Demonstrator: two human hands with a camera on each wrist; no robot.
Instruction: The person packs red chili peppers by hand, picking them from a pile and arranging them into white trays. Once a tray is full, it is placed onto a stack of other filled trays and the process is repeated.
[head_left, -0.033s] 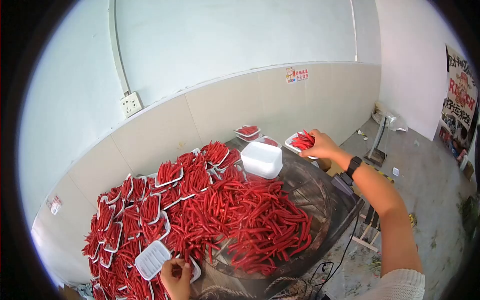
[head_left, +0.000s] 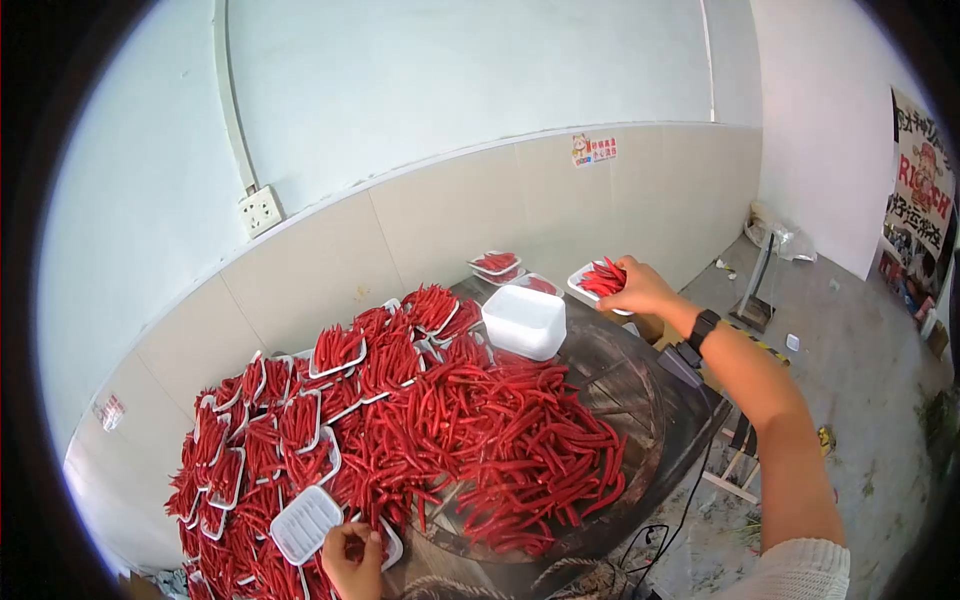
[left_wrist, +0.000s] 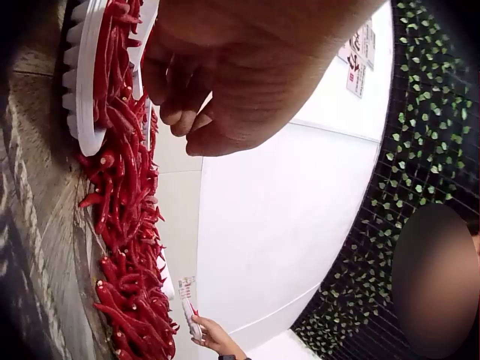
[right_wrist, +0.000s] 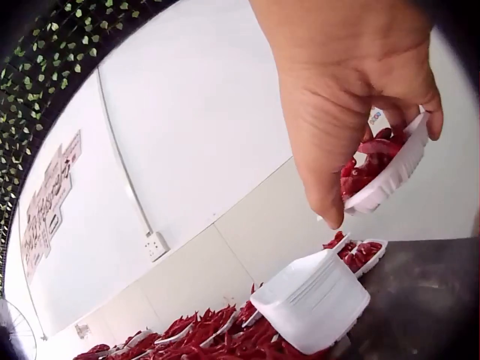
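My right hand grips the rim of a small white foam tray of red chilies, raised at the far right end of the table. The thumb and fingers span the tray in the right wrist view. Low in the head view, my left hand has loosely curled fingers, and nothing shows between them. Beside it, a bare white tray lies on the chilies. Another white tray, with chilies in it, is below the hand in the left wrist view. A large loose pile of chilies spreads between the hands.
A stack of white trays stands behind the pile. Filled trays sit at the back edge, and many more crowd the left side. A dark device is at the table's right edge, and a rope lies in front.
My right hand and its tray of chilies have shifted very slightly left and up. The left hand stays in place.
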